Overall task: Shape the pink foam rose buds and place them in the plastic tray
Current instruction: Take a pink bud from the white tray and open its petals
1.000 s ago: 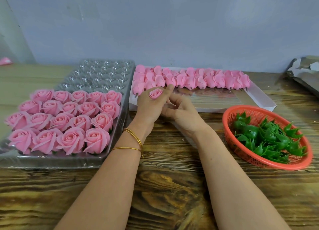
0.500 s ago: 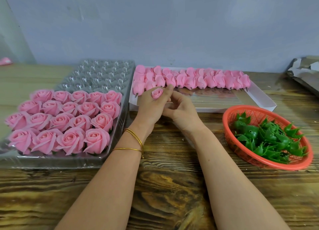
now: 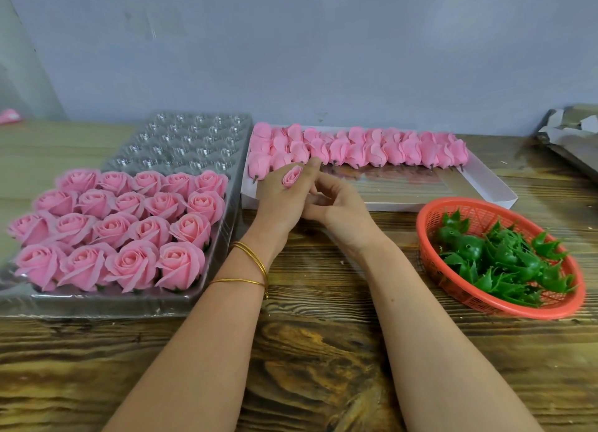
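My left hand (image 3: 281, 205) holds a small closed pink rose bud (image 3: 292, 176) between its fingers, just above the table's middle. My right hand (image 3: 339, 211) is right beside it with curled fingers touching the left hand's fingers; whether it grips the bud's base is hidden. The clear plastic tray (image 3: 194, 140) lies at the left, its near rows filled with several opened pink roses (image 3: 129, 224). A white box (image 3: 479, 185) behind my hands carries a row of several closed pink buds (image 3: 372, 150).
A red plastic basket (image 3: 504, 305) with several green calyx pieces (image 3: 504, 260) stands at the right. Grey cardboard (image 3: 572, 133) lies at the far right by the wall. Wooden table surface (image 3: 307, 350) stretches in front of me.
The bud in my left hand has turned and lifted slightly between the fingers. Both hands stayed in nearly the same place.
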The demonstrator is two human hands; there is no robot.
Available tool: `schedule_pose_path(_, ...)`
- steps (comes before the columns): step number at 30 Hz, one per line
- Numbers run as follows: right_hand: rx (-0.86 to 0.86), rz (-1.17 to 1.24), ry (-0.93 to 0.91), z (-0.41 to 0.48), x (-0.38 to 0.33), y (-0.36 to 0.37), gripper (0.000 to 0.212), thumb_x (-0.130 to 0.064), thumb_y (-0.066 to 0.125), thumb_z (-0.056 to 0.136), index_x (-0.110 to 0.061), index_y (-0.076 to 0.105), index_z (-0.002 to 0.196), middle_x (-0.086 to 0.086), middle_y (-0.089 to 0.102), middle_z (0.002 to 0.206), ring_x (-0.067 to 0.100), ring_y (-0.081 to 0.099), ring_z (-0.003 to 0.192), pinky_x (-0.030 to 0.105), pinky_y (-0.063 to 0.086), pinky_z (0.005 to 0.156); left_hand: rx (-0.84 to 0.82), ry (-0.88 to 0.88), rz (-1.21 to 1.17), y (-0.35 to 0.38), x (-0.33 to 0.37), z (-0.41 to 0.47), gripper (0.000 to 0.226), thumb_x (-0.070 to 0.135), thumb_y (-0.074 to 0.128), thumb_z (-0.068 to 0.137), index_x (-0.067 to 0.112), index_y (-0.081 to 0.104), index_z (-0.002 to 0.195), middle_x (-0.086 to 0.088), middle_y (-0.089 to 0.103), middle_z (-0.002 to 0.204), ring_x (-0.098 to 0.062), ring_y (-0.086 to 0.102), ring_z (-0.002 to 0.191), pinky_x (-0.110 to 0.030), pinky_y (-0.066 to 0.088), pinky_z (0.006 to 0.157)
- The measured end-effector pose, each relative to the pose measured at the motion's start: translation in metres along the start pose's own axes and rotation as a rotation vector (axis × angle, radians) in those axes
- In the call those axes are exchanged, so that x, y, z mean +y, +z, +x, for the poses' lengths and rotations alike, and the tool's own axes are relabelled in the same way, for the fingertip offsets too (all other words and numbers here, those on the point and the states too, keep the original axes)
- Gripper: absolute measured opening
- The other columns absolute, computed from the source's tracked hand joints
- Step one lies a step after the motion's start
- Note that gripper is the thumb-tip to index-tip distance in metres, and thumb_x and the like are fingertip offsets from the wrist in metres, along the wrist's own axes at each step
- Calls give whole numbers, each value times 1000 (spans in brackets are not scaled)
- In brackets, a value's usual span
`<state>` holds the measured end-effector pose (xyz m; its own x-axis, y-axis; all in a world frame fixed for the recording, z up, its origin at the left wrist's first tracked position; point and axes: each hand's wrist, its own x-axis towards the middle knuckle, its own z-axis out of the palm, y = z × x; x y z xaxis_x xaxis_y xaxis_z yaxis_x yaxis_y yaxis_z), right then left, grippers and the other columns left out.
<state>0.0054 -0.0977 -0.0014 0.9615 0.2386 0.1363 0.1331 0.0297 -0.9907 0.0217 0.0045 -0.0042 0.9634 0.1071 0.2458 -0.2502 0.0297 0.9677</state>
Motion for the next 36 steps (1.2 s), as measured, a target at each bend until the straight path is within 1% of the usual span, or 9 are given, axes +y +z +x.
schedule_pose_path(3,45,-36,-13,2,1,1,38,16,67,76,-9,61,104,2,63,83,11,62,75,29,52,80,-21,-27,-31,2,2,-1,42,43,58,93,18,53,59,-25,63,76,-31,64,75,-45,54,80)
schedule_pose_path(5,81,-62,-18,2,2,2,36,15,69,76,-1,59,106,1,61,83,10,60,74,26,51,76,-31,-24,-48,2,2,-2,41,43,56,94,13,56,66,-33,61,87,-30,63,79,-45,53,81)
schedule_pose_path(8,88,-78,-22,2,3,1,36,14,69,77,7,57,111,12,62,89,17,58,78,31,49,78,-44,-2,-29,1,0,-1,43,42,58,93,2,62,81,-21,62,80,-23,60,76,-40,51,74)
schedule_pose_path(11,45,-59,-11,1,-1,0,41,15,65,79,4,58,119,17,65,96,13,62,79,31,52,82,-62,14,-25,1,0,-1,27,49,65,83,25,69,71,-3,67,75,-18,65,77,-36,54,73)
schedule_pose_path(17,-16,37,17,-3,-3,-1,42,21,54,85,9,55,125,42,56,118,39,58,105,62,38,106,-57,50,14,-1,0,0,35,52,68,75,18,67,69,-1,62,67,-17,61,70,-37,51,68)
schedule_pose_path(19,-13,37,21,-3,-3,-1,42,20,54,85,8,56,125,37,60,118,46,59,112,59,40,107,-53,52,21,-2,-2,0,33,48,67,78,16,66,70,-2,61,66,-17,60,70,-37,51,69)
schedule_pose_path(25,19,32,36,-1,-1,0,33,24,57,78,8,61,106,20,60,92,29,57,91,52,46,95,-7,52,12,1,-7,2,45,38,60,92,25,50,50,13,49,44,3,50,47,-10,42,50)
schedule_pose_path(31,66,-13,9,1,0,2,38,20,66,75,-9,59,98,3,61,81,12,60,73,34,51,81,-23,32,-3,1,-7,2,46,49,54,91,31,53,49,12,49,48,-2,52,52,-14,45,56)
schedule_pose_path(36,35,1,15,0,-2,0,36,17,64,80,1,60,112,20,60,92,24,57,81,42,48,91,-77,49,5,-1,-5,1,30,47,62,89,32,66,63,11,62,62,-4,62,66,-18,49,60)
